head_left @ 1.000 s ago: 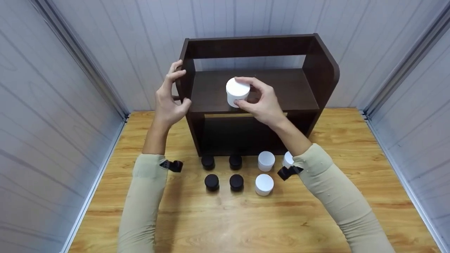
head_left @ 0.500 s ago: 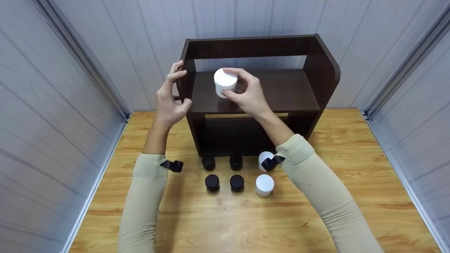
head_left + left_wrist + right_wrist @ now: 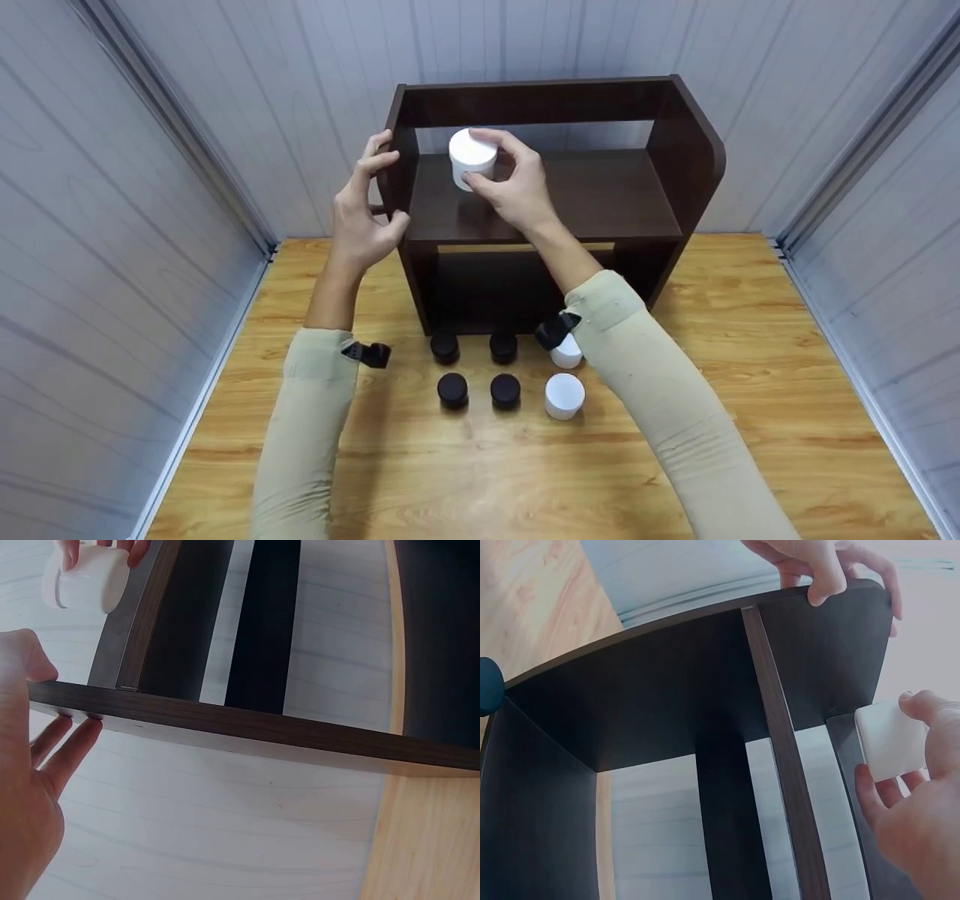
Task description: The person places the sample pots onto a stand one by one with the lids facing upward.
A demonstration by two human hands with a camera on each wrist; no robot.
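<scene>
In the head view, my right hand pinches a white lidded jar between thumb and fingers. The jar is held upright, above the top board of a dark brown two-tier shelf, toward its left half. My left hand grips the shelf's left side panel. The left wrist view has the thumb on one face of that panel and fingers on the other. In the right wrist view, the jar sits between the right thumb and fingers, apart from the boards.
Several black jars stand in two rows on the wood-grain floor before the shelf. To their right are a white jar and another white jar, partly covered by the right wrist camera. Pale panel walls enclose the space.
My right hand has carried the white jar left and farther back over the top board. The right forearm now covers part of the floor jars. My left hand stays on the side panel.
</scene>
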